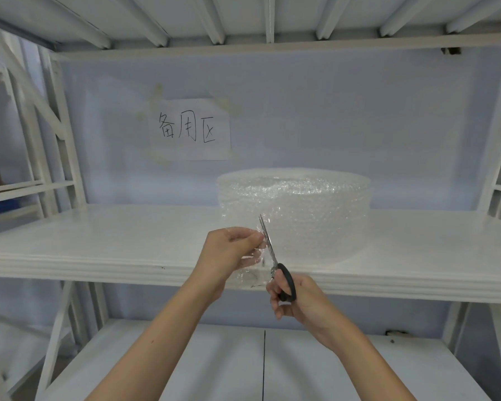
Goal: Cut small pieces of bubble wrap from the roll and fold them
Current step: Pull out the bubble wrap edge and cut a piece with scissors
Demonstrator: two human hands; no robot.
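Here we had the bubble wrap roll (295,215) standing on its end on the white shelf (99,244), to the right of centre and just beyond both hands. A loose flap (256,264) of the wrap came off the roll's near left side toward us and hung over the shelf's front edge. Our left hand (229,253) pinched that flap between thumb and fingertips, pulling it to the left. Our right hand (298,302) was curled around the black handles of the scissors (272,256), below and slightly right of the flap.

What the cut turned on was the line of the blades: they pointed up and a little left, running along the flap just right of the left fingers, between those fingers and the roll. They looked nearly closed, though we could not tell how far through the wrap they had gone. We judged the next snip would have to follow that same upward line, keeping the flap taut.
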